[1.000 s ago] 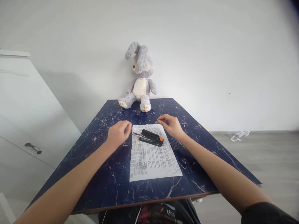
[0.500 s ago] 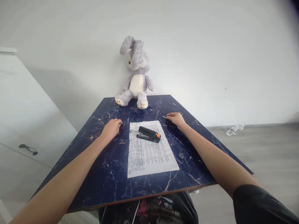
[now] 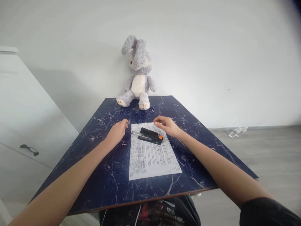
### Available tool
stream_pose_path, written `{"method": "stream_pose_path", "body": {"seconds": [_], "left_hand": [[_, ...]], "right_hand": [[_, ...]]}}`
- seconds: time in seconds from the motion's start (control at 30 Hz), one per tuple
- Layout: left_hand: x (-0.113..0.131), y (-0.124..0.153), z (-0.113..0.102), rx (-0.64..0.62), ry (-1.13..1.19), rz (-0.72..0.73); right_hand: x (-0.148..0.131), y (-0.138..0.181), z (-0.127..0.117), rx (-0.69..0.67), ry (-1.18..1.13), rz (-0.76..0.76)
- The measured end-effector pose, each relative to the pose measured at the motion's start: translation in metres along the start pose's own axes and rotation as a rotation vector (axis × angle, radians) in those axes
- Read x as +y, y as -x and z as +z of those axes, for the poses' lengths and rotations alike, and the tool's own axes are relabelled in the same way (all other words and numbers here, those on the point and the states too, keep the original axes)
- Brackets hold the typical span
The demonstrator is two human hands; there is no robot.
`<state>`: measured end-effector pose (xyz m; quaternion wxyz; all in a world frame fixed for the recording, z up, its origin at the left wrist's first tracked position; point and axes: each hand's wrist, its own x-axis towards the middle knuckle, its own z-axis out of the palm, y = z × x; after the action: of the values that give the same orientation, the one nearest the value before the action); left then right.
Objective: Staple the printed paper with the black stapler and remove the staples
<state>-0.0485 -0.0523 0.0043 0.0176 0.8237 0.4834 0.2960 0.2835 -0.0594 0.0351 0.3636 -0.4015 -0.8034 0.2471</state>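
A black stapler (image 3: 151,136) with an orange patch lies opened out on a printed sheet of paper (image 3: 155,166), its metal magazine pointing left. To the left of the sheet's top corner, my left hand (image 3: 117,131) is closed, with a small grey piece showing at its fingertips; its kind is too small to make out. My right hand (image 3: 167,125) is over the sheet's top right corner, thumb and fingers curled close together. Whatever they pinch, if anything, is hidden. The stapler is touched by neither hand.
A grey plush rabbit (image 3: 138,75) sits at the back of the dark blue marbled table (image 3: 105,175), against the wall. A white cabinet (image 3: 25,113) stands on the left. Clear plastic (image 3: 237,131) lies on the floor at right.
My right hand has moved left from beside the paper to its top corner; the small grey strip at its fingertips no longer shows. My left hand has shifted slightly right, towards the paper.
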Motion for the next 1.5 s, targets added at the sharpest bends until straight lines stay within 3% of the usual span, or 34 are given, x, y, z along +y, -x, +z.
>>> {"method": "stream_pose_path", "body": {"seconds": [0.1, 0.27, 0.47, 1.27, 1.4, 1.5], "left_hand": [[0.019, 0.004, 0.0, 0.028, 0.059, 0.069], [0.042, 0.011, -0.001, 0.003, 0.118, 0.127], [0.045, 0.012, -0.002, -0.067, 0.164, 0.176], [0.043, 0.005, 0.012, -0.178, 0.299, 0.013], [0.036, 0.004, 0.008, -0.184, 0.25, 0.138], [0.025, 0.004, -0.001, -0.262, 0.265, 0.238]], "right_hand": [[-0.02, 0.007, 0.016, -0.218, -0.009, -0.123], [-0.026, 0.013, 0.032, -0.296, 0.128, -0.187], [-0.018, 0.011, 0.031, -0.294, 0.133, -0.198], [-0.015, 0.011, 0.031, -0.307, 0.164, -0.216], [-0.016, 0.011, 0.03, -0.317, 0.152, -0.212], [-0.015, 0.01, 0.03, -0.319, 0.144, -0.214]]}}
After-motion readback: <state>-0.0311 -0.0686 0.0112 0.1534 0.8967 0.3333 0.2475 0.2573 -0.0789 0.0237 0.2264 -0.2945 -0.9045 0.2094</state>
